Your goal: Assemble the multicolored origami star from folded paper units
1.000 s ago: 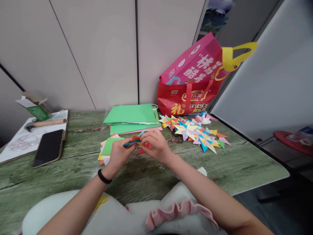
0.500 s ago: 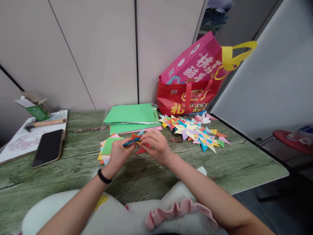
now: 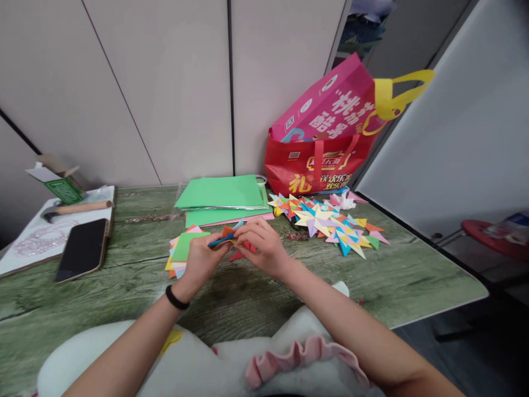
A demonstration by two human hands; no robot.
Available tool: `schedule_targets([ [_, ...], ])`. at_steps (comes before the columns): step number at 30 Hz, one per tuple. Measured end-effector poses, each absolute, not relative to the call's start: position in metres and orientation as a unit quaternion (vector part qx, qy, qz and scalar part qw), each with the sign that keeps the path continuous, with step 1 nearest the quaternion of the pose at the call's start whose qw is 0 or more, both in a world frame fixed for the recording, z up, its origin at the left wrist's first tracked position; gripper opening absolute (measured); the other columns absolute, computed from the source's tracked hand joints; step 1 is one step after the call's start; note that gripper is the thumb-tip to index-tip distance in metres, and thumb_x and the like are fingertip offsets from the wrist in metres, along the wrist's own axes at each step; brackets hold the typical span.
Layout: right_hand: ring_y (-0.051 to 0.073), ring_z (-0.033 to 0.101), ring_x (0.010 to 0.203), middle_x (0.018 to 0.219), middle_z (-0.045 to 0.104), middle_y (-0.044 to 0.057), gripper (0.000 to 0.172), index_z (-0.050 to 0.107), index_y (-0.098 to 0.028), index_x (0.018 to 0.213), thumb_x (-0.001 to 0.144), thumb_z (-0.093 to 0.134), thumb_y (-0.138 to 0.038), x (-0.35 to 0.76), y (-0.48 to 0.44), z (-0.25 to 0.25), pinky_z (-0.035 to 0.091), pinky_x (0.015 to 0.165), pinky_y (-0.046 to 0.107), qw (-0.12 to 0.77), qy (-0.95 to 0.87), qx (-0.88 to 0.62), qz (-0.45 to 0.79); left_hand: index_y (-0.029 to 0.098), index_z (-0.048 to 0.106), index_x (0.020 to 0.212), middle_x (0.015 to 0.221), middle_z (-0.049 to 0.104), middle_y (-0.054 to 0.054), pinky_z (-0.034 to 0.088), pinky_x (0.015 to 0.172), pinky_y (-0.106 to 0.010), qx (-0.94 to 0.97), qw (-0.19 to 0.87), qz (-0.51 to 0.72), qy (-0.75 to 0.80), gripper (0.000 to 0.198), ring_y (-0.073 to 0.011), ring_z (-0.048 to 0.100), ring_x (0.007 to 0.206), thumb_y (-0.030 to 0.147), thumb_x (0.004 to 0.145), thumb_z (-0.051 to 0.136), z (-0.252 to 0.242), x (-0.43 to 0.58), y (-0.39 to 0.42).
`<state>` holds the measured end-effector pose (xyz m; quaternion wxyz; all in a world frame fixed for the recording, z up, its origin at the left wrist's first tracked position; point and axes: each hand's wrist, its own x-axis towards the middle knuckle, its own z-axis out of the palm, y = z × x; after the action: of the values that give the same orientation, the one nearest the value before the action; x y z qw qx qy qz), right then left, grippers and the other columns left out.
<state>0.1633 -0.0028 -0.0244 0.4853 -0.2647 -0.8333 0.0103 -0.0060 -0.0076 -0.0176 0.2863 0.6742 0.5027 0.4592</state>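
Between my two hands, a little above the table, is a folded paper piece (image 3: 223, 239) with blue, orange and red points. My left hand (image 3: 202, 255) pinches its blue end, thumb below and fingers behind. The fingers of my right hand (image 3: 262, 245) close on its other end, and they cover part of it. Beside my left hand lies a stack of small coloured paper squares (image 3: 185, 246) with a green one on top. To the right of my right hand sits a pile of folded paper stars (image 3: 326, 220) in many colours.
Green paper sheets (image 3: 219, 192) lie at the back. Behind the stars stands a red bag (image 3: 314, 162) with a pink box (image 3: 326, 105) in it. A phone (image 3: 81, 251), a hammer (image 3: 78, 208) and an opened green box (image 3: 66, 188) are at the left. A red stool (image 3: 494, 237) stands far right.
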Motion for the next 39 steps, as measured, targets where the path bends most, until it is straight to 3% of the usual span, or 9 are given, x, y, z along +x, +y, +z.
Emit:
schedule_targets([
  [14, 0.018, 0.053, 0.079, 0.081, 0.064, 0.005, 0.006, 0.058, -0.019, 0.088, 0.087, 0.054, -0.023, 0.160, -0.002, -0.028, 0.043, 0.072, 0.031, 0.512, -0.803, -0.303, 0.033, 0.016, 0.075, 0.077, 0.070, 0.072, -0.002, 0.045, 0.059, -0.023, 0.673, 0.303, 0.465, 0.489, 0.019, -0.0158, 0.060, 0.062, 0.029, 0.065, 0.067, -0.015, -0.004, -0.011],
  [20, 0.016, 0.053, 0.068, 0.073, 0.066, 0.003, 0.013, 0.060, -0.020, 0.078, 0.087, 0.055, -0.027, 0.158, -0.002, -0.027, 0.042, 0.066, 0.030, 0.538, -0.779, -0.321, 0.027, 0.012, 0.071, 0.065, 0.048, 0.059, 0.002, 0.035, 0.046, -0.019, 0.666, 0.332, 0.458, 0.487, 0.020, -0.0095, 0.046, 0.047, 0.032, 0.065, 0.067, -0.008, 0.001, -0.015],
  [27, 0.016, 0.056, 0.073, 0.078, 0.072, 0.001, 0.007, 0.065, -0.021, 0.082, 0.084, 0.060, -0.025, 0.157, -0.005, -0.024, 0.041, 0.070, 0.032, 0.548, -0.780, -0.303, -0.023, 0.012, 0.064, 0.054, 0.045, 0.054, 0.002, 0.032, 0.044, -0.019, 0.671, 0.324, 0.464, 0.479, 0.025, -0.0077, 0.040, 0.045, 0.035, 0.066, 0.066, -0.004, 0.003, -0.016],
  [39, 0.017, 0.055, 0.078, 0.077, 0.068, 0.002, 0.010, 0.068, -0.023, 0.081, 0.084, 0.060, -0.027, 0.154, -0.003, -0.028, 0.041, 0.073, 0.033, 0.538, -0.772, -0.339, 0.000, 0.011, 0.068, 0.063, 0.047, 0.055, 0.002, 0.032, 0.044, -0.019, 0.660, 0.322, 0.472, 0.488, 0.021, -0.0081, 0.041, 0.047, 0.033, 0.065, 0.066, -0.007, 0.002, -0.016],
])
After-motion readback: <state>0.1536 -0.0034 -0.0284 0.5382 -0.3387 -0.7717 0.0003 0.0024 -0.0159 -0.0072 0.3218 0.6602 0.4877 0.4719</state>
